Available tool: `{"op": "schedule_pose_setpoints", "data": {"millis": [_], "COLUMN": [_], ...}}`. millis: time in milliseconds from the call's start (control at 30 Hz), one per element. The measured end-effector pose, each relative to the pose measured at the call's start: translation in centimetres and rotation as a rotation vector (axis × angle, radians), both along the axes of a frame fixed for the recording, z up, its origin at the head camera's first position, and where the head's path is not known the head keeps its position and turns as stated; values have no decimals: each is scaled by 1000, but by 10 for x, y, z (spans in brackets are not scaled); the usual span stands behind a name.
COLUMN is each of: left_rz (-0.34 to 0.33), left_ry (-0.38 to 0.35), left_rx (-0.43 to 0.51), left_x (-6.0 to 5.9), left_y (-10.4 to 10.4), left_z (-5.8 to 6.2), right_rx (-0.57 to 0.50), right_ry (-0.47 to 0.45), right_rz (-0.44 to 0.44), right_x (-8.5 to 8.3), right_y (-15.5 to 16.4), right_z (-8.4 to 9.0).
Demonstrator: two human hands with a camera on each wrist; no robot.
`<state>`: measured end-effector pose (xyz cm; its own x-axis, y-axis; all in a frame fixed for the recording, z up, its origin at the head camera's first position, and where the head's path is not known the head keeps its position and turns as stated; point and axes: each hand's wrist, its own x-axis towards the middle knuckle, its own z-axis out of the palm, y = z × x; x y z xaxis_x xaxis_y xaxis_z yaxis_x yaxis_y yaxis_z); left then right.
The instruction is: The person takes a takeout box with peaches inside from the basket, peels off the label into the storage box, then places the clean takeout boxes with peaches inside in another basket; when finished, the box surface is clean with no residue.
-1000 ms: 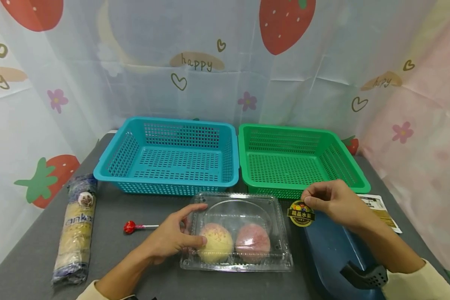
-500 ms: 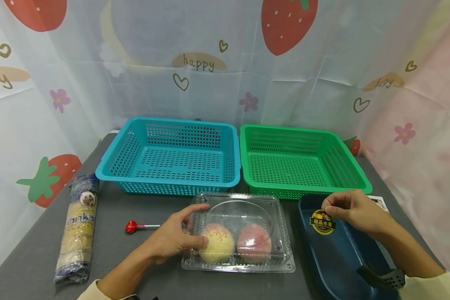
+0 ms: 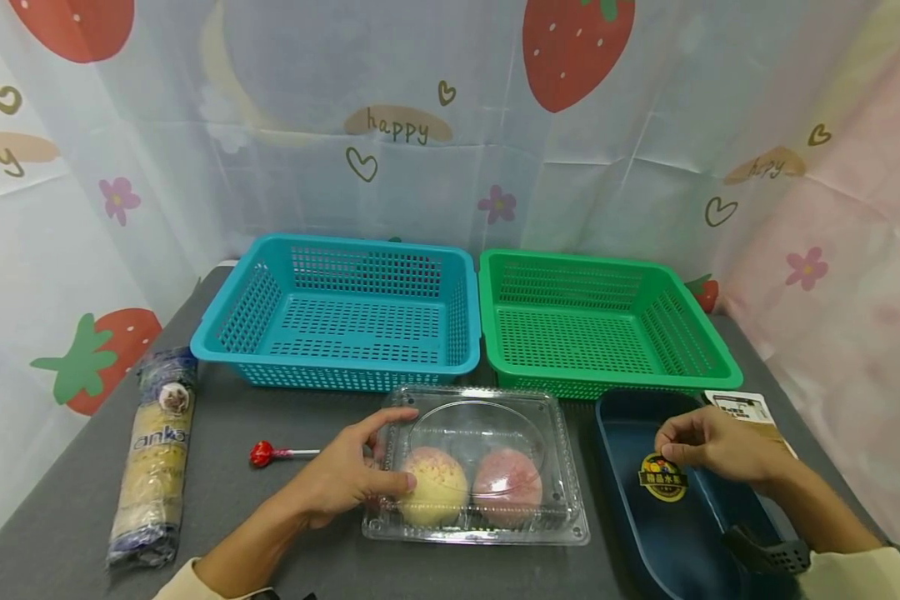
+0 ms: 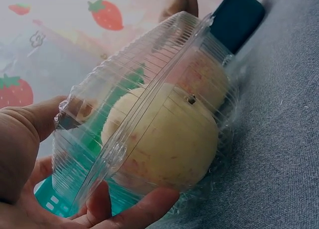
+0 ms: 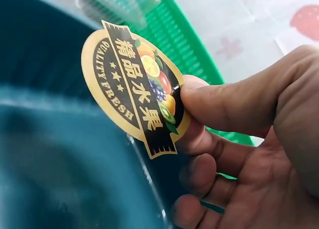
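A clear plastic fruit box [image 3: 487,425] with a lid lies on the grey table. Inside it are a yellow round fruit [image 3: 435,490] and a pink one [image 3: 507,490]. My left hand [image 3: 345,467] grips the box's left side, thumb at the near part and fingers spread along the edge. In the left wrist view, fingers curl round the ridged plastic wall. Between thumb and fingertips, my right hand [image 3: 720,446] pinches a black and gold round sticker [image 5: 134,89] with fruit pictures and "QUALITY FRESH" printed on it. The sticker hangs over the dark blue tray [image 3: 690,550].
Behind stand a blue basket [image 3: 337,371] and a green basket [image 3: 540,379] side by side. To the left are a red lollipop [image 3: 262,454] and a wrapped long package [image 3: 153,467]. A printed packet [image 3: 746,407] lies partly behind the right hand.
My right hand has moved right and toward me with the sticker, from beside the green basket to over the dark blue tray. The left hand stays on the box.
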<state>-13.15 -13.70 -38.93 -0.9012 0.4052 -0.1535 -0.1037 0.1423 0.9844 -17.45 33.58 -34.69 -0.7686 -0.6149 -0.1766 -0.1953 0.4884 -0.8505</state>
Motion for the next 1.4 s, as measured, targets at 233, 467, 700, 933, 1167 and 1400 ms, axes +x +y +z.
{"op": "schedule_pose_setpoints", "data": {"millis": [233, 467, 700, 933, 1167, 1400], "left_rz": [2, -3, -2, -1, -2, -5], "left_ry": [1, -4, -4, -4, -12, -19], "left_rx": [1, 30, 34, 31, 31, 38], "left_x": [0, -1, -1, -1, 0, 0], "left_y": [0, 0, 0, 0, -1, -1], "left_z": [-1, -2, -3, -4, -4, -4], "right_rx": [-28, 17, 88, 118, 110, 71], "right_ry": [-29, -39, -31, -16, -29, 6], "right_rz": [10, -39, -77, -76, -67, -37], "right_x": [-2, -3, -3, -4, -5, -4], "right_y": [6, 9, 7, 7, 6, 9], "right_z": [-17, -32, -42, -47, -49, -45]}}
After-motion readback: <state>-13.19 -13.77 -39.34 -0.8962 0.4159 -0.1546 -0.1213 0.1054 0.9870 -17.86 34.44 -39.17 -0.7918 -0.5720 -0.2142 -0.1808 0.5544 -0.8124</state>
